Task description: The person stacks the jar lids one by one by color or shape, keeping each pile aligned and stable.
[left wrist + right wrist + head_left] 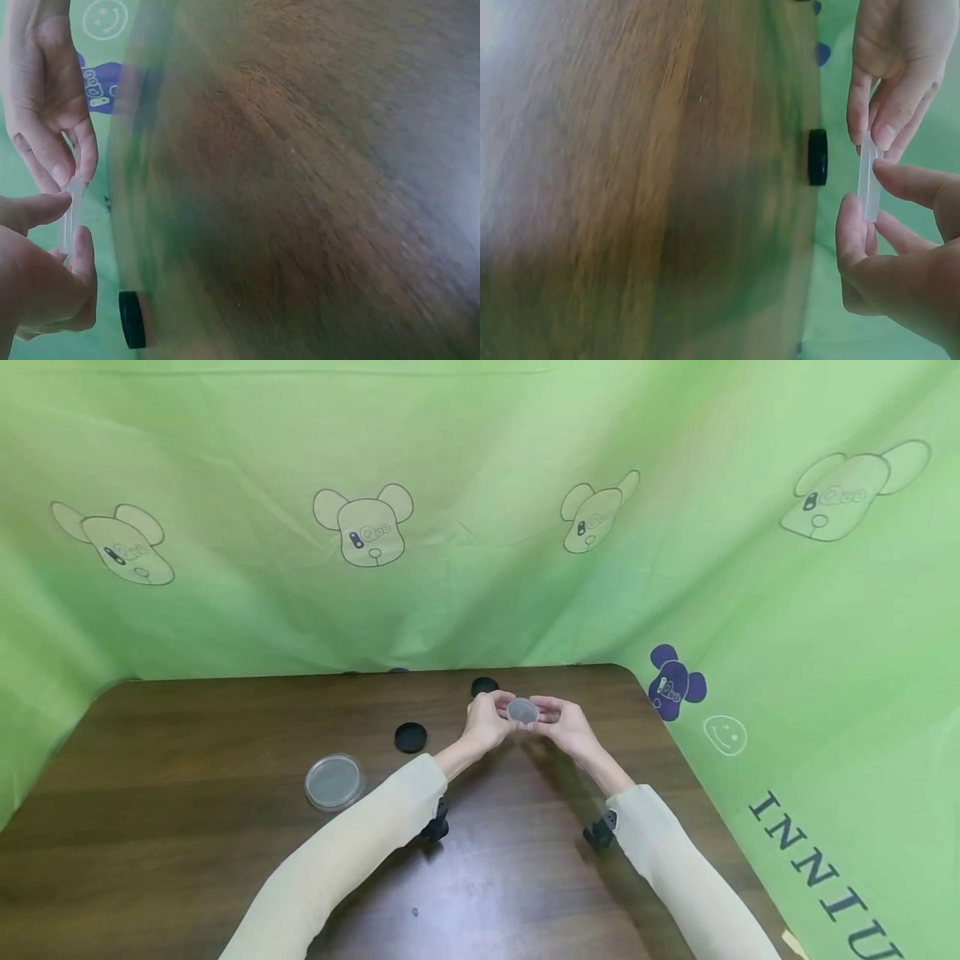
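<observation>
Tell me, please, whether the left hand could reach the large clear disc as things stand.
Probably not: the left hand is holding the small clear disc with the right hand, though the large clear disc lies uncovered.

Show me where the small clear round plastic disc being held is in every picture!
Head: the small clear round plastic disc is slightly right of and below the middle, round face showing.
Left wrist: the disc is near the left side, edge-on.
Right wrist: the disc is toward the right side, edge-on.
Shared landmark: green cloth beyond the brown wooden table.

"INNIU" is printed on the green cloth.
</observation>
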Available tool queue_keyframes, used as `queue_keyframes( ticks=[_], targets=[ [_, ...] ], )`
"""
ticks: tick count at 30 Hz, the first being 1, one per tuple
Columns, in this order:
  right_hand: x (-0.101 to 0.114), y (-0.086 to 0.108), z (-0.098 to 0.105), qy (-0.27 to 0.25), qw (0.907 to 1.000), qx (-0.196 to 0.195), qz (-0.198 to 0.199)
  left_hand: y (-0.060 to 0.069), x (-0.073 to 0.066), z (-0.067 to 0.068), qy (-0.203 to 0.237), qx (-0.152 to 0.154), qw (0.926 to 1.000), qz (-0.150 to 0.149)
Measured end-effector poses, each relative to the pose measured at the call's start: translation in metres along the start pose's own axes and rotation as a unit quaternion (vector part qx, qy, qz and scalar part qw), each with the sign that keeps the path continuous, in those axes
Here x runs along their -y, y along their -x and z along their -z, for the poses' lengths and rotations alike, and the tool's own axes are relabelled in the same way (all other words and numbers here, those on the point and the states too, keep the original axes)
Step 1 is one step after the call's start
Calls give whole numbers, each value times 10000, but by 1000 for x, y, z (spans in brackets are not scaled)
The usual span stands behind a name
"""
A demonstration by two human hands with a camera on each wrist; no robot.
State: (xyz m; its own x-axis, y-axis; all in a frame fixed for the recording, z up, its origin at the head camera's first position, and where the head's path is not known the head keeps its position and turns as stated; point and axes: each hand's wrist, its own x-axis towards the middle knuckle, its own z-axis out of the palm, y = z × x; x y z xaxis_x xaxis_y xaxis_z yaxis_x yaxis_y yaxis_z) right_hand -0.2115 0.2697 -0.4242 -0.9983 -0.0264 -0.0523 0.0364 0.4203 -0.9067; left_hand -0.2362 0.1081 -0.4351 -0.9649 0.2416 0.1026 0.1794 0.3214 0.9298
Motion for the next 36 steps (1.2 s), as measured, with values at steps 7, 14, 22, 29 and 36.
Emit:
queue_keyframes(
  ticks=[7, 14, 22, 29, 36],
  targets=[
    [10, 3, -12, 30, 9996, 41, 269, 10, 1, 17, 23, -43, 10000, -74],
    [33, 15, -28, -3, 9980, 279, 563, 23, 6, 44, 119, 32, 9999, -114],
    [29, 9, -52, 64, 9965, 327, 761, 36, 14, 67, -96, -21, 9999, -84],
    [34, 11, -69, 124, 9952, 282, 931, 46, 19, 80, -204, -175, 9995, -182],
    [42, 18, -91, 282, 9937, 242, 1054, 65, 26, 96, 12, -357, 9992, -160]
  ],
)
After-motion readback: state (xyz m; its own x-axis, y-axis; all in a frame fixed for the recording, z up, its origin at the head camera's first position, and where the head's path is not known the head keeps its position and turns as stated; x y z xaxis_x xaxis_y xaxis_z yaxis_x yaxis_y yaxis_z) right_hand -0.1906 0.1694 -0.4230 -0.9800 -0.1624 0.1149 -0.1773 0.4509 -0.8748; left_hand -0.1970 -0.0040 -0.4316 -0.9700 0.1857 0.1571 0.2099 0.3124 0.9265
